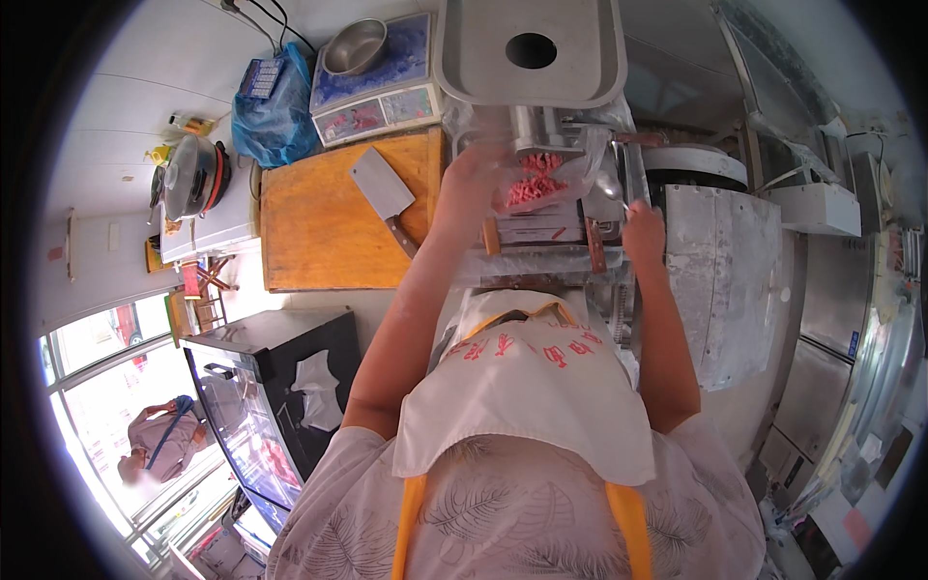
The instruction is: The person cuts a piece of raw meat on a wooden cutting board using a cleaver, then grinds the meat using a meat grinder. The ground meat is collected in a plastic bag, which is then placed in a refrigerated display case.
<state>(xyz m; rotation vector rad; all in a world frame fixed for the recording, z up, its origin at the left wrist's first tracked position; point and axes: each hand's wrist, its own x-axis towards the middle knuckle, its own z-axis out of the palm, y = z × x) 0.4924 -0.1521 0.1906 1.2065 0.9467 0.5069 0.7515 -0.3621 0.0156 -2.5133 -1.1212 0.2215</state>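
Note:
Blurred by motion, my left hand [484, 161] is at the left side of a meat grinder's outlet [533, 134]. Red ground meat [535, 191] hangs from the outlet and lies in a clear plastic bag [573, 190] beneath it. Whether the left fingers grip the bag's edge is hidden by the blur. On the right, my right hand [644, 228] grasps the handle of a metal spoon [609, 185], whose bowl points towards the bag. Above the outlet sits the grinder's metal feed tray [475, 81] with a round dark hole.
A cleaver [380, 185] lies on the wooden cutting board [312, 225] at left. Behind it stand a scale [417, 109] bearing a metal bowl [355, 47] and a blue plastic bag [272, 130]. Wooden handles [596, 246] project near my right hand. A person [163, 442] is beyond the window.

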